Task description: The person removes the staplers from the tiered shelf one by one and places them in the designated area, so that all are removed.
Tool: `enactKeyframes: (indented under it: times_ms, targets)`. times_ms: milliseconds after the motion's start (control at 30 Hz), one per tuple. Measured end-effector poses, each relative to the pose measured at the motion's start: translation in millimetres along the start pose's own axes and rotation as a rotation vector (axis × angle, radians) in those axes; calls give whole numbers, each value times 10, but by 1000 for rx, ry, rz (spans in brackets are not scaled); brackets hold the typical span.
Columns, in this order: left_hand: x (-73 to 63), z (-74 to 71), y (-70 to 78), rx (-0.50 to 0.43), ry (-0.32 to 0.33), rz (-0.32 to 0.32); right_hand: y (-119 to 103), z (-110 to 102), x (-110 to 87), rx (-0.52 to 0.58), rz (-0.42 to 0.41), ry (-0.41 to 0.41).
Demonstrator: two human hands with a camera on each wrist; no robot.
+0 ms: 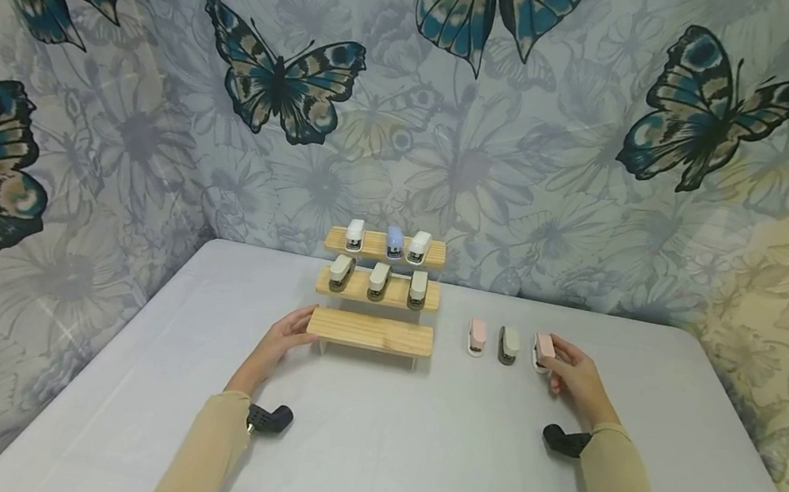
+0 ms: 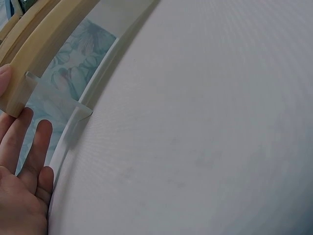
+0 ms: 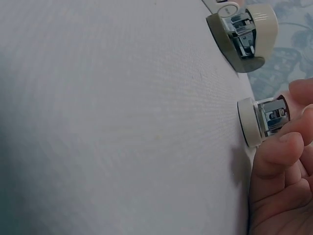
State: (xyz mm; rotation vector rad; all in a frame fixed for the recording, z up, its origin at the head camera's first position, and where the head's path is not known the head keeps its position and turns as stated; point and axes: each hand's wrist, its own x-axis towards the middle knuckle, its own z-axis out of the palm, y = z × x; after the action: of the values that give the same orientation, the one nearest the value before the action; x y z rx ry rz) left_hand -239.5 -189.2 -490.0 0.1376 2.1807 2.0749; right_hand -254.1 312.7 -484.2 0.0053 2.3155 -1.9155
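Observation:
My right hand (image 1: 578,383) pinches a small pink stapler (image 1: 543,349) with a white base on the table's right side. In the right wrist view its metal front (image 3: 275,115) shows beside the fingertips; whether the base touches the table is hard to tell. To its left stand a grey-green stapler (image 1: 508,344) and another pink stapler (image 1: 477,336). My left hand (image 1: 281,341) holds the left end of the lowest wooden board of a three-tier display stand (image 1: 371,332). In the left wrist view the thumb lies against the wood (image 2: 22,93), with fingers below it.
On the middle tier sit three grey-green staplers, one a central stapler (image 1: 378,279). The top tier bears two white staplers, one at left (image 1: 355,234), and a blue stapler (image 1: 394,241) between them. A white-covered table (image 1: 409,467) meets a butterfly-patterned backdrop (image 1: 520,213) behind.

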Motion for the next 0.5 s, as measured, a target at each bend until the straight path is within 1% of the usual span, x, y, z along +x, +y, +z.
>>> enactKeyframes:
  times_ms: [133,267,467,500]
  targets:
    - [15,-6,-51,7,10,15,-6,2,-6,2,-3,-7]
    - [14,-8,-65,8,16,29,-20,6,-11,6,5,-13]
    - [13,-13,-51,4,6,23,-38,5,-33,-18,10,-18]
    - [-4,-2,-15,6,-1,21,-44,5,-40,-24,10,-16]
